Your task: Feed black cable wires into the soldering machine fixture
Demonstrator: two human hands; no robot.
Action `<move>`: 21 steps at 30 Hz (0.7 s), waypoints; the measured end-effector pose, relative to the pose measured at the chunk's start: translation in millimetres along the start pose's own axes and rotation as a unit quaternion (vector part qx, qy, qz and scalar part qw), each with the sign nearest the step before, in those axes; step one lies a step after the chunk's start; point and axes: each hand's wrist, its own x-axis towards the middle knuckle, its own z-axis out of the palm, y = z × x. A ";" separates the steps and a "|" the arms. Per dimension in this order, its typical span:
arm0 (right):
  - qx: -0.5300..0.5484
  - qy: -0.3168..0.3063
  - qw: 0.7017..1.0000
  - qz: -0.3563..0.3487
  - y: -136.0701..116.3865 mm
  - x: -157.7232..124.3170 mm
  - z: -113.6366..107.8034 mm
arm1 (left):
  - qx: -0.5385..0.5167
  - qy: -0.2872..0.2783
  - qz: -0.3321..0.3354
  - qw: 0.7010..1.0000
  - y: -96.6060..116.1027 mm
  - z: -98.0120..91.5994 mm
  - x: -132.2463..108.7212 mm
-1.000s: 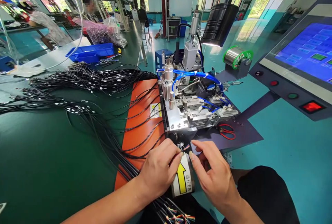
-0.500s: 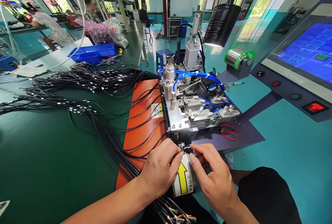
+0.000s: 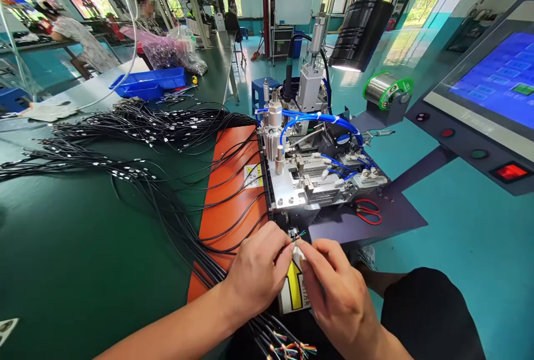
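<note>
My left hand (image 3: 262, 265) pinches a black cable near its stripped end, just in front of the metal machine (image 3: 317, 176). Thin coloured wires (image 3: 301, 234) stick out past its fingertips. My right hand (image 3: 334, 282) is closed at the same spot, thumb and forefinger on the wires, its tips almost touching the left ones. Beneath the hands is a round part with a white label and yellow arrow (image 3: 295, 287), partly covered by the right hand. Below my left wrist hangs a bundle of black cables with stripped coloured ends (image 3: 292, 346).
Black cables (image 3: 167, 126) lie heaped across the green table (image 3: 83, 248) and over an orange plate (image 3: 233, 182). Red-handled scissors (image 3: 369, 212) rest right of the machine. A solder spool (image 3: 386, 90), a lamp (image 3: 361, 34) and a control screen (image 3: 500, 82) stand around it. Two people sit far left.
My right hand has moved left and closed in on the wire ends by my left fingertips. The coloured wires now point up and right. My left hand stays nearly still.
</note>
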 end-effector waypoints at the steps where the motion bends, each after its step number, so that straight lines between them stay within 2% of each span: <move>1: 0.018 0.012 1.000 0.021 0.6 -0.1 -1.0 | -0.001 0.001 -0.002 1.000 0.3 -0.2 0.0; 3: 0.062 0.052 0.992 0.097 3.5 1.9 -4.6 | 0.001 0.001 -0.004 1.000 0.8 -0.5 0.1; 5: 0.109 0.080 0.971 0.197 7.4 6.7 -9.1 | 0.006 0.000 -0.005 1.000 0.8 -0.7 0.3; 7: 0.169 0.058 0.941 0.287 10.5 12.8 -12.6 | 0.010 0.000 -0.005 1.000 0.3 -0.5 0.6; 9: 0.242 0.007 0.908 0.341 11.7 18.7 -14.0 | 0.014 0.001 -0.002 1.000 -0.4 -0.2 0.8; 11: 0.306 -0.034 0.881 0.360 11.1 23.6 -13.5 | 0.019 0.002 0.002 1.000 -0.7 0.1 0.9; 14: 0.354 -0.056 0.859 0.366 8.1 28.8 -11.4 | 0.025 0.000 0.003 1.000 -0.2 -0.3 0.3; 21: 0.364 -0.073 0.857 0.358 7.7 36.1 -9.4 | 0.020 -0.012 -0.002 1.000 0.9 -1.8 0.1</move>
